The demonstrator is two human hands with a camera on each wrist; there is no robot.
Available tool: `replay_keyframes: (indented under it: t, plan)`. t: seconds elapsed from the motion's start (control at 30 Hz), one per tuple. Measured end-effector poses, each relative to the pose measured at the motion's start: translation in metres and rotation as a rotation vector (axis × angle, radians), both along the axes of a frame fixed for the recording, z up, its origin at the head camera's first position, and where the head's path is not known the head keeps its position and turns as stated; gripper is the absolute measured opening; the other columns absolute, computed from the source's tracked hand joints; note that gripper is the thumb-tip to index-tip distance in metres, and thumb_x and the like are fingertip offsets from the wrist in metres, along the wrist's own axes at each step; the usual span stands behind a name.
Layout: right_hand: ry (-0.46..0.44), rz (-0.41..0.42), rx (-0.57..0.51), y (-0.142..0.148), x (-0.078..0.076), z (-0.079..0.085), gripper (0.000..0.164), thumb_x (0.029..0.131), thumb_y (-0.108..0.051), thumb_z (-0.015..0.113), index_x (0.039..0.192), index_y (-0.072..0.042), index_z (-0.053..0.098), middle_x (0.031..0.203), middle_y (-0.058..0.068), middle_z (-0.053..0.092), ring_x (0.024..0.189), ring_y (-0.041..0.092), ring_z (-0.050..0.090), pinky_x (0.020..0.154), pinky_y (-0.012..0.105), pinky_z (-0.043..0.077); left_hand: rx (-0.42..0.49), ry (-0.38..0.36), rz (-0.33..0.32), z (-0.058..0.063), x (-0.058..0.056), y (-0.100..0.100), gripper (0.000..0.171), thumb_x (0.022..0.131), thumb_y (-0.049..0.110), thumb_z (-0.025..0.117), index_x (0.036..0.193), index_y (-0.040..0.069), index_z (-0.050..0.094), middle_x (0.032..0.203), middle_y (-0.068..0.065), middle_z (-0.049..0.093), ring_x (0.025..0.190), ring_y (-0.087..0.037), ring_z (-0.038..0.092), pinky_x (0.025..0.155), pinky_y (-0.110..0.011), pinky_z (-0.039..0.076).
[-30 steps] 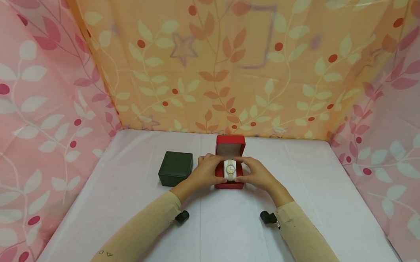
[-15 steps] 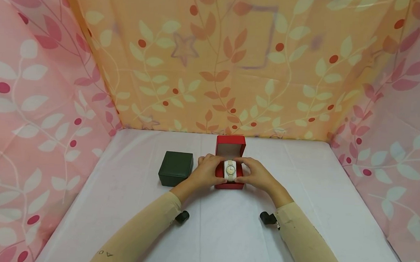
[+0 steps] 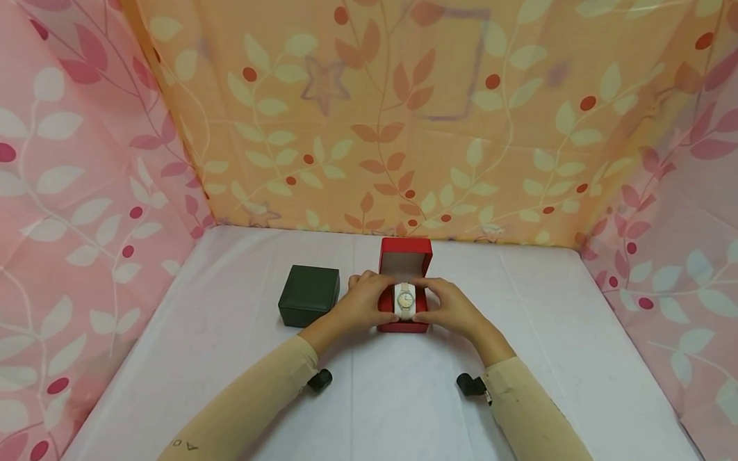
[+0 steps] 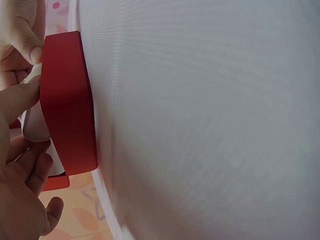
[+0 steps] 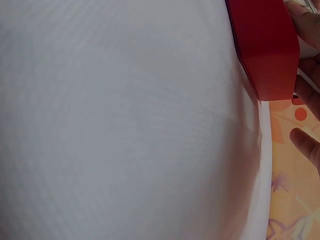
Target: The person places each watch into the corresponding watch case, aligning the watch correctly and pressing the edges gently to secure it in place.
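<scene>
A wristwatch [image 3: 406,301] with a pale strap and round cream dial is wrapped round a white cushion [image 4: 35,122]. The cushion sits partly down in a red box [image 3: 410,327], its upper part rising above the rim in the left wrist view. Behind it the box's lid [image 3: 406,246] stands raised. My left hand [image 3: 363,301] pinches the cushion's left side, thumb near the front and fingers at the back. On the opposite side my right hand [image 3: 455,306] holds it in the same way. The fingers hide the cushion's side edges.
A closed dark green box [image 3: 309,293] stands on the white tablecloth [image 3: 397,406] just left of my left hand. Orange floral cloth [image 3: 375,119] hangs behind the table, and pink floral cloth [image 3: 65,173] hangs at the sides.
The watch and cushion have shifted very slightly down toward the front of the red box. Both hands keep the same hold.
</scene>
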State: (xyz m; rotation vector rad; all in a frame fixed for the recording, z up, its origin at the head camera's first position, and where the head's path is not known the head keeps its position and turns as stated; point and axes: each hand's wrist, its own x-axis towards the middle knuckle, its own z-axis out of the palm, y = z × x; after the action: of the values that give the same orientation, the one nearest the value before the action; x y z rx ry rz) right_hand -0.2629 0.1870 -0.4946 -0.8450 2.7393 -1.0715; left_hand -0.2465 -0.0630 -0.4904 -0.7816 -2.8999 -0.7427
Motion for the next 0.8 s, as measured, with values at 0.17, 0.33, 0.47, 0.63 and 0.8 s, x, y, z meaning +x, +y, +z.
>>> replay_keyframes:
  t: [0.17, 0.33, 0.47, 0.63, 0.8]
  plan:
    - [0.000, 0.004, -0.005, 0.0001, 0.0000, 0.0000, 0.070, 0.080, -0.026, 0.090, 0.142, -0.021, 0.059, 0.142, 0.004, 0.061, 0.138, 0.033, 0.050, 0.114, 0.059, 0.037, -0.008, 0.001, -0.005, -0.0006, -0.0004, -0.0006, 0.065, 0.082, 0.041, 0.086, 0.137, 0.017, 0.059, 0.130, 0.005, 0.065, 0.121, -0.018, 0.048, 0.100, -0.049, 0.031]
    - [0.008, 0.010, -0.001, -0.0001, 0.0004, 0.0003, 0.070, 0.080, -0.026, 0.089, 0.143, -0.021, 0.059, 0.142, 0.004, 0.061, 0.138, 0.032, 0.050, 0.115, 0.058, 0.036, 0.002, -0.001, -0.011, -0.0007, 0.0001, -0.0009, 0.066, 0.083, 0.041, 0.085, 0.138, 0.017, 0.059, 0.131, 0.005, 0.065, 0.122, -0.018, 0.048, 0.099, -0.049, 0.031]
    - [0.012, 0.016, -0.001, 0.0000, 0.0015, 0.0013, 0.069, 0.081, -0.026, 0.089, 0.143, -0.020, 0.058, 0.143, 0.005, 0.060, 0.139, 0.033, 0.049, 0.115, 0.058, 0.036, 0.014, -0.007, -0.011, -0.0001, 0.0006, -0.0010, 0.065, 0.083, 0.040, 0.086, 0.137, 0.016, 0.060, 0.130, 0.004, 0.066, 0.122, -0.019, 0.049, 0.099, -0.048, 0.031]
    - [0.002, 0.020, -0.010, 0.0002, 0.0029, 0.0029, 0.068, 0.082, -0.025, 0.088, 0.143, -0.020, 0.058, 0.144, 0.006, 0.060, 0.139, 0.033, 0.048, 0.115, 0.059, 0.035, 0.025, -0.024, -0.002, 0.0009, 0.0013, -0.0009, 0.065, 0.083, 0.039, 0.086, 0.137, 0.015, 0.060, 0.130, 0.001, 0.066, 0.122, -0.019, 0.048, 0.099, -0.048, 0.031]
    - [-0.003, 0.020, -0.010, 0.0004, 0.0024, 0.0019, 0.067, 0.083, -0.025, 0.087, 0.143, -0.020, 0.058, 0.143, 0.005, 0.060, 0.139, 0.033, 0.048, 0.115, 0.059, 0.036, 0.017, -0.020, -0.001, 0.0009, 0.0016, -0.0009, 0.064, 0.083, 0.039, 0.086, 0.136, 0.015, 0.060, 0.129, 0.002, 0.066, 0.122, -0.019, 0.048, 0.100, -0.048, 0.030]
